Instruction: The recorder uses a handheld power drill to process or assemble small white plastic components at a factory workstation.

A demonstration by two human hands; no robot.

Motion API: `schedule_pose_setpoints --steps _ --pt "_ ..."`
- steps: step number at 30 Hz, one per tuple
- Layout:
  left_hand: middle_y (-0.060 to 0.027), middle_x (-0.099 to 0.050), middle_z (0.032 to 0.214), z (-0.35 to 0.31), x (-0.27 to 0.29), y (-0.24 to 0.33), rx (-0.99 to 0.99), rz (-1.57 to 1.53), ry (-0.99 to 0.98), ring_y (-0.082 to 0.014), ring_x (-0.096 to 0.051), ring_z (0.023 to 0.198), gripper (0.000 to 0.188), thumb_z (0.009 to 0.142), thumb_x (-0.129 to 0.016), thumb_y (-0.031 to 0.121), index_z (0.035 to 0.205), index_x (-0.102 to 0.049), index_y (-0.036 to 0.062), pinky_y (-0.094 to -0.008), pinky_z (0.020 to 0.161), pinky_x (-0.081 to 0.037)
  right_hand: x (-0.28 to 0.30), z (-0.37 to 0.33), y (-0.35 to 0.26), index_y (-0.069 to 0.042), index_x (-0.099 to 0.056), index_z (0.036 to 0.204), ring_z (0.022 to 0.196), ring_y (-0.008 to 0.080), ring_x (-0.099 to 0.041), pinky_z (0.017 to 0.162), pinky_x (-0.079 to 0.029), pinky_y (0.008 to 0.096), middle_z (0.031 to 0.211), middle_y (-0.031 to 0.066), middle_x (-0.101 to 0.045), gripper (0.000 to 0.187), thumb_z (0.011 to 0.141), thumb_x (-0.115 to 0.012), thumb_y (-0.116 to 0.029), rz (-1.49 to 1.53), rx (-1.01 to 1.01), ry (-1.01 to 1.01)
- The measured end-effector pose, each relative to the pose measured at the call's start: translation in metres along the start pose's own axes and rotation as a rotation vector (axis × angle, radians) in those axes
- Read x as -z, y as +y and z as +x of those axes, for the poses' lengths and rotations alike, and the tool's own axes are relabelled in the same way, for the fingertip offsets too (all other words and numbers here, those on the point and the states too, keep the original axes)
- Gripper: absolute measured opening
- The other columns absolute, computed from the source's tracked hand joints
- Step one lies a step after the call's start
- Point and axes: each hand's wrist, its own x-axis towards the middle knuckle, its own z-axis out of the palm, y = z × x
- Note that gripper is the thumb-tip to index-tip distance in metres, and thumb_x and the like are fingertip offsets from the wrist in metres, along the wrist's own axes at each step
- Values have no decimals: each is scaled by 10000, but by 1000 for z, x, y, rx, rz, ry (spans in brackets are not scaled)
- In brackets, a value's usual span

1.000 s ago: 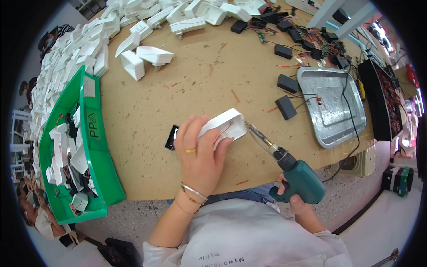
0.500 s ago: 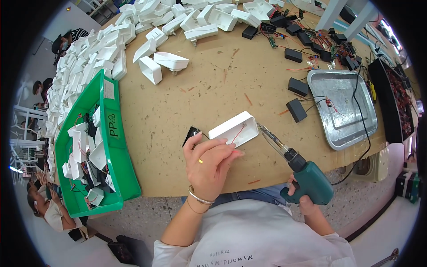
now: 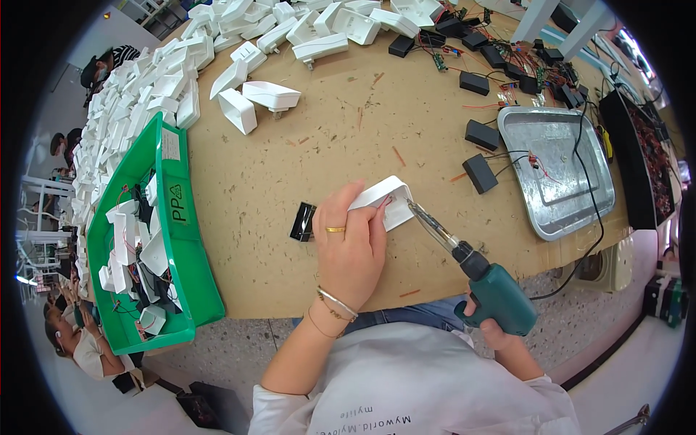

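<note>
Green bin (image 3: 183, 250), silver tray (image 3: 552, 206), speckled floor (image 3: 243, 341)

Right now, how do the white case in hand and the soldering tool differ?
The white case is a hollow, open box; the green soldering tool is gun-shaped and slim-nosed. The left hand is on the case; the right hand grips the tool. Each has a hand on it.

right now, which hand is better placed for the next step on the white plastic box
Probably the right hand: it grips the green pistol-shaped tool, tip at the right end of the white plastic box. The left hand holds the box.
</note>
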Motion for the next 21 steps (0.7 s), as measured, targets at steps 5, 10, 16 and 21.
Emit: schedule_pose_setpoints --steps 5,10,16,21 --pt "-128 -551 1181 1 -3 -3 -39 46 -14 -288 -547 992 134 800 -692 24 845 -567 10 -361 832 -449 -12 14 -16 33 -624 1044 720 187 -629 634 -489 300 769 62 -653 361 800 -706 -222 -367 8 -10" --pt "-94 -538 1184 -1 -7 -5 -32 37 -23 -308 -520 1036 167 773 -700 44 856 -555 35 -434 898 -408 -10 5 -10 35 -613 1076 703 169 -619 653 -489 301 726 36 -646 394 805 -719 -232 -338 -110 8" --pt "-88 -539 1171 -1 -7 -5 -46 70 -14 -307 -519 1028 174 768 -697 41 871 -557 29 -438 889 -412 -9 6 -6 39 -606 1086 675 158 -601 662 -487 296 710 25 -638 415 812 -723 -249 -361 -91 -10" --pt "-96 -541 1159 -1 -9 -4 -33 68 -20 -308 -522 1031 171 766 -691 43 861 -550 26 -440 889 -410 -12 7 -7 45 -603 1092 676 153 -600 657 -486 295 716 28 -633 426 819 -717 -261 -344 -91 -1"
